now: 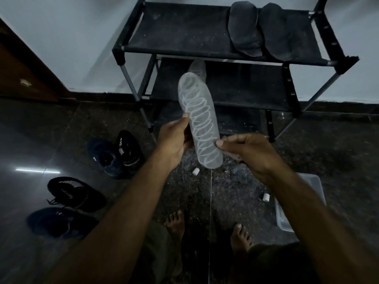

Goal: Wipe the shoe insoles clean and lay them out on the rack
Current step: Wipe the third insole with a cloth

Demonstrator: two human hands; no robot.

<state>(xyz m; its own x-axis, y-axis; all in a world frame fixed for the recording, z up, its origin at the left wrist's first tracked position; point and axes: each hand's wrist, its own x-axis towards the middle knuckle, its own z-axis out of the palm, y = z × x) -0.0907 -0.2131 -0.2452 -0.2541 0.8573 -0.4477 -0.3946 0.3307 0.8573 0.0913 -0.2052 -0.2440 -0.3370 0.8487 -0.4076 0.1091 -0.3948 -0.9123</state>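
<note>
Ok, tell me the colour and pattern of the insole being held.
Pale grey insole with a white looping coil pattern along its length; head view.

Two insoles lie side by side on the rack's top shelf, right end.

I read this as a home, likely an entry or hallway corner. Beyond my grips stands a black fabric-shelved shoe rack against a plain pale wall. The floor is dark polished stone with a matching skirting strip. Left of my left grip, four dark sneakers sit loose on the floor, and further left a brown wooden door shows. Bare feet below my grips suit a domestic setting.
</note>
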